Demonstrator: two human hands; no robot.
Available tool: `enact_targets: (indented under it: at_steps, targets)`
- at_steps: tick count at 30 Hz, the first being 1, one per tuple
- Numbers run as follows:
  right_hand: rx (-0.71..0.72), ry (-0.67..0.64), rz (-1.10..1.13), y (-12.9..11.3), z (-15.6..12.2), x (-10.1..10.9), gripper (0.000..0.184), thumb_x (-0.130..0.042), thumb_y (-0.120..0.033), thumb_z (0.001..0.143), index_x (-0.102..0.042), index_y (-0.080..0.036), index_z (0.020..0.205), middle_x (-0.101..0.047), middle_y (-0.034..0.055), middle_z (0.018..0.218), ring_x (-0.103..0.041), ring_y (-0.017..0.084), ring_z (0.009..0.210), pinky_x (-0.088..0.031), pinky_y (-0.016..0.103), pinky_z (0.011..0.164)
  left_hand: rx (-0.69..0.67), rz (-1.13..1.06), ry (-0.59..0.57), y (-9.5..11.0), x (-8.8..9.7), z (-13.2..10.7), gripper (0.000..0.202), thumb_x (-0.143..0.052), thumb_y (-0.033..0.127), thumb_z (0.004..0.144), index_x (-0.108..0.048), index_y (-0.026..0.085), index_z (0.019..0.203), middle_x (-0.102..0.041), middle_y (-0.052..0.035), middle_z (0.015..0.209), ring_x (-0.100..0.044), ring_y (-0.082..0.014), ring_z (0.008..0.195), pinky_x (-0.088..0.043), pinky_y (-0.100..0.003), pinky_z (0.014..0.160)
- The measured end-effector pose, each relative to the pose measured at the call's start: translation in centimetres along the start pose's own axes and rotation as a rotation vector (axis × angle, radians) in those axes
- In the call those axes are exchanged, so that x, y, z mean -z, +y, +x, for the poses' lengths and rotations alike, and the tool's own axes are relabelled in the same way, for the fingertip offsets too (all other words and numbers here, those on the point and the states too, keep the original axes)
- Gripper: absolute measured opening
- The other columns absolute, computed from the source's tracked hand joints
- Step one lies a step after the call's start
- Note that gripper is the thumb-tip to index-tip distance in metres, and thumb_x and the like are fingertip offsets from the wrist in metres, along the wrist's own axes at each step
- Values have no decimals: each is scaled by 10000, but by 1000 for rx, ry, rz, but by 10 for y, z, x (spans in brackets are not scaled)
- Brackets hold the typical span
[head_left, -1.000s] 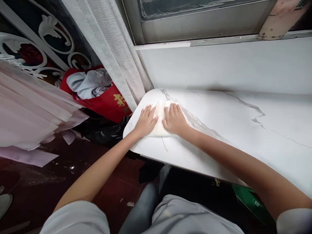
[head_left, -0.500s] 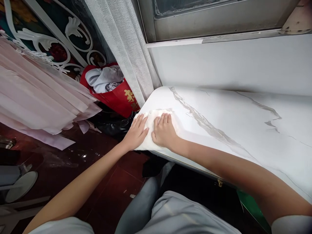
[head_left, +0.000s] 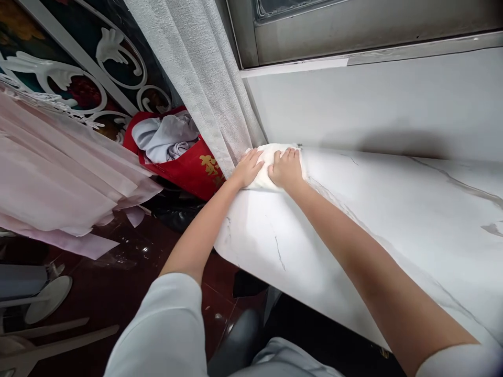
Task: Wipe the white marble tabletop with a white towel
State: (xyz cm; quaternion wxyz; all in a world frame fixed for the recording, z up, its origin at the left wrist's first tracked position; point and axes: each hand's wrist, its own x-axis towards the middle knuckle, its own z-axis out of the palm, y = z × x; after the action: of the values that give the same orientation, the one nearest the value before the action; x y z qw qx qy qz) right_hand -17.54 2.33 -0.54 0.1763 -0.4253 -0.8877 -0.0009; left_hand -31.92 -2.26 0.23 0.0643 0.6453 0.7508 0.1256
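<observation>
A white cloth (head_left: 267, 180) lies folded on the white marble-patterned tabletop (head_left: 298, 251), at its far left corner by the wall. On the cloth's left side rests my left hand (head_left: 248, 168), fingers stretched out and pressed flat. My right hand (head_left: 286, 168) presses on the cloth's right part, with its fingers pointing toward the wall and lying over the fabric. Both palms face down, a short gap apart. Part of the cloth is hidden beneath the hands.
A pale curtain (head_left: 208, 78) hangs against the table's left end. Beside it stands a red bag (head_left: 184, 175) with grey fabric (head_left: 167, 136) inside. Pink drapery (head_left: 58, 162) hangs at the left. Behind the table are a wall (head_left: 373, 99) and a metal window frame (head_left: 334, 39).
Both hands have slid the cloth away from the table's front edge to the far corner by the wall. The arms are stretched further forward, and the view has shifted slightly.
</observation>
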Motion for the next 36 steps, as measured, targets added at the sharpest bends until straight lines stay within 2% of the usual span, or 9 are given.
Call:
enact_targets:
  at_steps: [3, 7, 11, 15, 20, 26, 28, 32, 36]
  targets:
    - [-56, 44, -7, 5, 17, -8, 569, -401, -249, 887, -496, 128, 1303, -460, 425, 1371, -444, 495, 1304, -245, 667, 1040, -23, -17, 1, -3, 0, 23, 540, -300, 351, 1002, -374, 141, 1495, -285, -94, 1629, -196, -195, 1519, -138, -359, 1238]
    - [-107, 45, -25, 7, 26, -14, 567, -401, -259, 886, -497, 111, 1305, -467, 405, 1382, -439, 474, 1311, -229, 669, 1053, -39, -31, -4, -6, -1, 36, 547, -296, 349, 997, -369, 148, 1501, -305, -79, 1623, -199, -185, 1518, -132, -348, 1239]
    - [-84, 57, -19, 8, 20, -15, 585, -407, -260, 883, -474, 118, 1324, -444, 412, 1396, -422, 473, 1324, -221, 678, 1056, -29, -40, 7, -5, -3, 30, 554, -270, 367, 1005, -341, 168, 1518, -261, -69, 1640, -175, -185, 1524, -127, -359, 1240]
    - [-51, 42, -21, 6, 1, -8, 602, -399, -253, 887, -458, 138, 1341, -433, 418, 1400, -409, 490, 1334, -249, 669, 1050, -38, -28, -17, 2, -3, 12, 565, -261, 370, 1006, -318, 160, 1527, -238, -79, 1646, -164, -181, 1526, -107, -352, 1242]
    - [-6, 5, -61, -9, -43, 11, 614, -374, -262, 905, -426, 133, 1371, -422, 411, 1414, -402, 475, 1348, -251, 673, 1060, -73, -31, -16, 8, 0, -32, 554, -260, 368, 1006, -328, 165, 1517, -246, -79, 1644, -139, -176, 1530, -98, -363, 1245]
    - [52, -80, -108, -34, -113, 42, 622, -361, -292, 941, -400, 125, 1401, -402, 425, 1420, -399, 475, 1358, -250, 628, 1088, -155, 36, -5, 15, 2, -109, 549, -241, 352, 1000, -332, 143, 1499, -253, -108, 1639, -172, -193, 1524, -134, -413, 1248]
    - [84, -96, -118, -39, -136, 52, 633, -372, -299, 944, -390, 129, 1410, -404, 425, 1418, -411, 470, 1352, -252, 624, 1092, -163, 44, 8, 22, -1, -136, 551, -237, 353, 1001, -328, 134, 1498, -256, -121, 1636, -176, -204, 1524, -140, -431, 1248]
    - [164, -134, -127, -41, -177, 68, 655, -405, -320, 939, -386, 123, 1421, -413, 409, 1424, -423, 465, 1347, -247, 618, 1105, -94, 49, 37, 42, -8, -186, 559, -246, 374, 1007, -313, 125, 1503, -246, -159, 1632, -171, -266, 1523, -160, -516, 1232]
    - [193, -168, -144, -33, -203, 78, 671, -402, -341, 943, -372, 116, 1434, -403, 411, 1429, -407, 483, 1354, -239, 619, 1106, -114, 55, 33, 62, -14, -213, 557, -249, 367, 1016, -289, 109, 1509, -225, -192, 1631, -153, -287, 1525, -173, -548, 1221]
